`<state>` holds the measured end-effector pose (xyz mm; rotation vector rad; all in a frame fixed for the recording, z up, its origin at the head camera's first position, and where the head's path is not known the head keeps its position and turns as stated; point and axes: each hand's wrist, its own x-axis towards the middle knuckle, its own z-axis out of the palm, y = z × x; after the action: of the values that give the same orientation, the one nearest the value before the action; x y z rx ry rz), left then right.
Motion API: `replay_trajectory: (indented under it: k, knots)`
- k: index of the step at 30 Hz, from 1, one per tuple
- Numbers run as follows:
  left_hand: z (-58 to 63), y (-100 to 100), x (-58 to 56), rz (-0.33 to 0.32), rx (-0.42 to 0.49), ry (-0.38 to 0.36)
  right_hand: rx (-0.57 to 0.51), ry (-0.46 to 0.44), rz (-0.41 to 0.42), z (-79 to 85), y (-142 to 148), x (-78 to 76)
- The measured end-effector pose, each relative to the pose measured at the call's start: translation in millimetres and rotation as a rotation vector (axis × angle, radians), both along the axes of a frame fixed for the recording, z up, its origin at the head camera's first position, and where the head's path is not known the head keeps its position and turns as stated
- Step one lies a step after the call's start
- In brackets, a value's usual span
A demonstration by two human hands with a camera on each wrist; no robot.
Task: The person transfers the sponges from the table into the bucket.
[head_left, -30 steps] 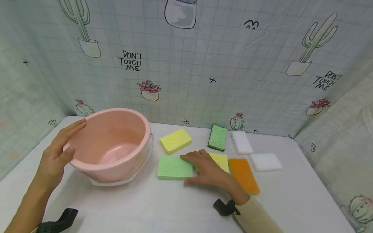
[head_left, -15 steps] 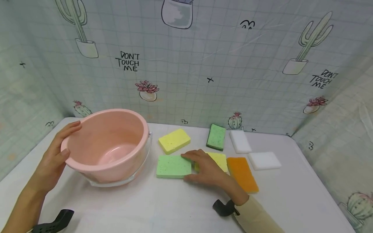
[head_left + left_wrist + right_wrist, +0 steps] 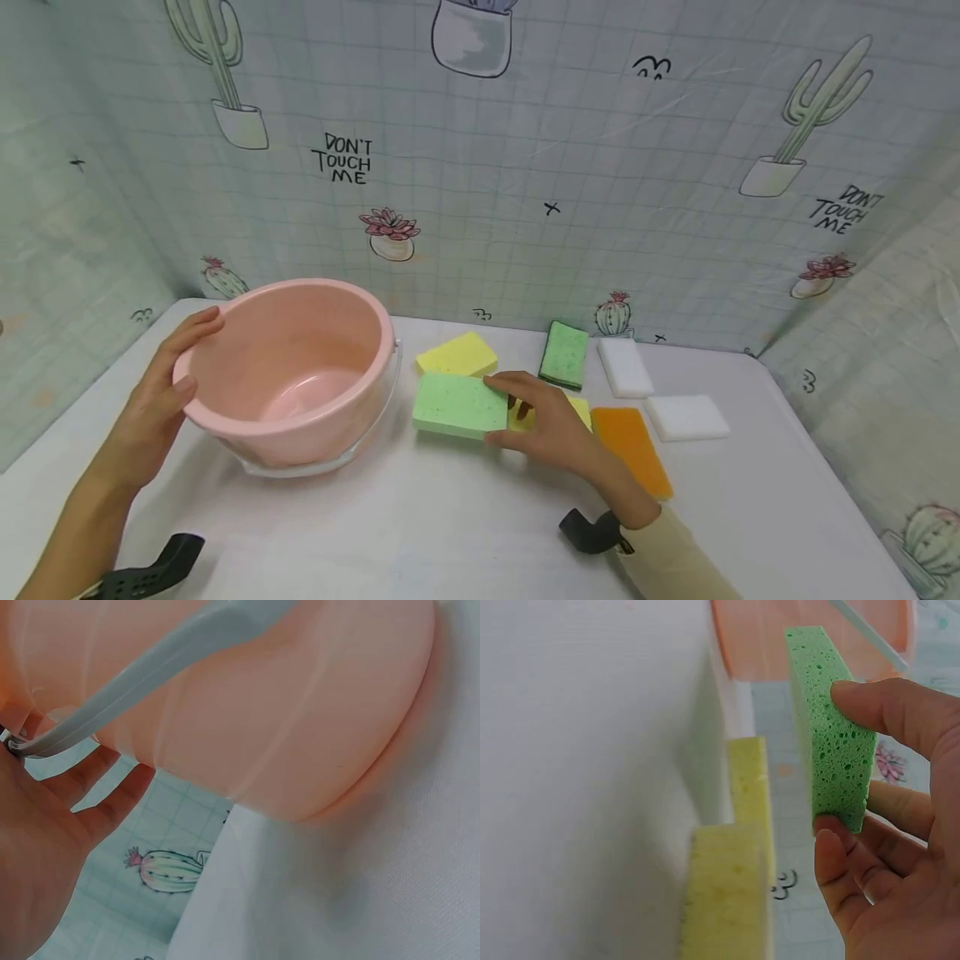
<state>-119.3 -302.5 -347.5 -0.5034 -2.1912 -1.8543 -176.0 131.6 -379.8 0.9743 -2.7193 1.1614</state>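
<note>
My right hand (image 3: 551, 421) pinches a light green sponge (image 3: 459, 406) by its right end, thumb on the near side and fingers behind. The sponge is raised off the table, as the right wrist view shows, with two yellow sponges below; one yellow sponge (image 3: 459, 354) lies behind it, another (image 3: 579, 410) is partly hidden by the hand. At the left, my left hand (image 3: 153, 408) rests against a pink bucket (image 3: 378, 379), its fairly straight fingers and thumb touching the rim. In the left wrist view, fingers (image 3: 120, 799) meet the bucket's outer wall beneath the white handle (image 3: 150, 682).
To the right lie an orange sponge (image 3: 632, 450), a green sponge with a dark underside (image 3: 564, 354), and two white sponges, one upright (image 3: 626, 367) and one crosswise (image 3: 687, 417). A patterned cloth (image 3: 480, 167) stands behind the white table (image 3: 420, 533).
My right hand has closed on the light green sponge's end and lifted it from the table. My left hand has come closer against the bucket's rim and stays there.
</note>
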Motion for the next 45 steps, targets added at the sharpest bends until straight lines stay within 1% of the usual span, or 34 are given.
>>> replay_trajectory:
  k: [3,9,14,18,21,25,29,32,34,39,45]
  knots:
    - [-0.7,0.1,-1.8,0.003,-0.005,-0.015,-0.052,0.020,0.004,8.7,4.6,-0.1]
    - [2.9,1.7,-1.4,0.013,-0.051,-0.046,-0.120,0.040,0.013,28.6,9.7,-0.5]
    - [3.4,2.5,0.3,0.012,-0.062,-0.068,-0.164,0.052,0.017,45.9,10.7,-0.9]
    - [4.2,1.4,1.0,0.020,-0.087,-0.060,-0.172,0.062,0.007,61.3,5.8,-2.4]
    - [3.7,-0.3,1.4,0.029,-0.103,-0.038,-0.186,0.072,0.023,72.1,-2.3,-4.5]
    - [1.6,-2.3,2.2,0.034,-0.109,-0.024,-0.213,0.081,0.068,84.1,-17.2,-6.7]
    - [-0.8,-4.2,2.2,0.007,-0.083,-0.018,-0.226,0.094,0.106,94.3,-35.0,-8.1]
    - [-1.6,-4.8,0.4,-0.022,-0.050,-0.009,-0.235,0.109,0.130,102.1,-48.2,-8.1]
    - [-1.9,-5.0,-0.8,-0.030,-0.042,-0.006,-0.239,0.117,0.144,106.5,-57.0,-8.2]
    - [-1.8,-4.8,-1.5,-0.026,-0.035,-0.031,-0.232,0.107,0.189,112.5,-78.3,-9.2]
    - [-1.5,-4.2,-0.9,-0.008,-0.053,-0.041,-0.231,0.059,0.247,115.0,-101.8,-9.6]
